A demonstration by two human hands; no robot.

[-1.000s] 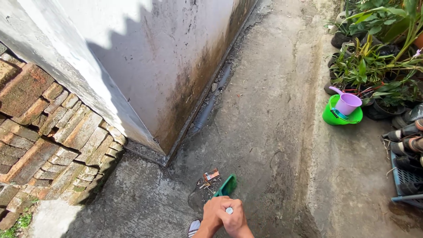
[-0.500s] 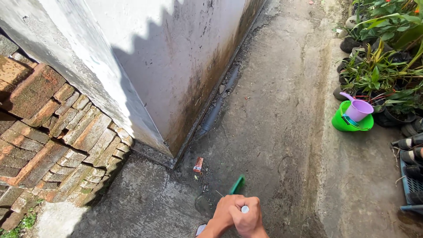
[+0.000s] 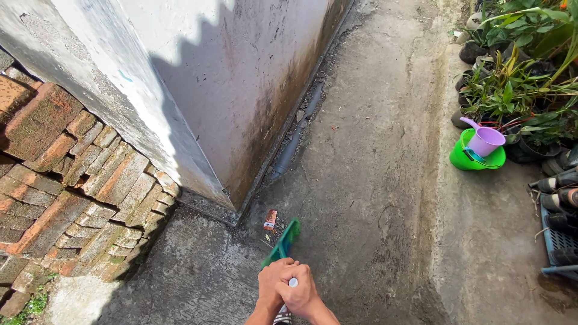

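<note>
My left hand (image 3: pixel 271 283) and my right hand (image 3: pixel 301 295) are both closed around the top of a broom handle at the bottom middle of the view; the handle's pale tip shows between them. The green broom head (image 3: pixel 284 241) rests on the concrete path just beyond my hands. A small orange wrapper (image 3: pixel 270 219) lies on the ground right beside the broom head, near the corner of the white stained wall (image 3: pixel 229 90).
A brick stack (image 3: pixel 72 174) stands left of the wall corner. A grey pipe (image 3: pixel 292 144) lies along the wall base. At right are potted plants (image 3: pixel 518 72), a green bucket (image 3: pixel 463 157) with a purple scoop (image 3: pixel 484 139), and shoes on a blue rack (image 3: pixel 560 241).
The broom head swung left and forward to reach the orange wrapper. The wrapper had been pushed away from the hands toward the wall corner. My hands shifted slightly left.
</note>
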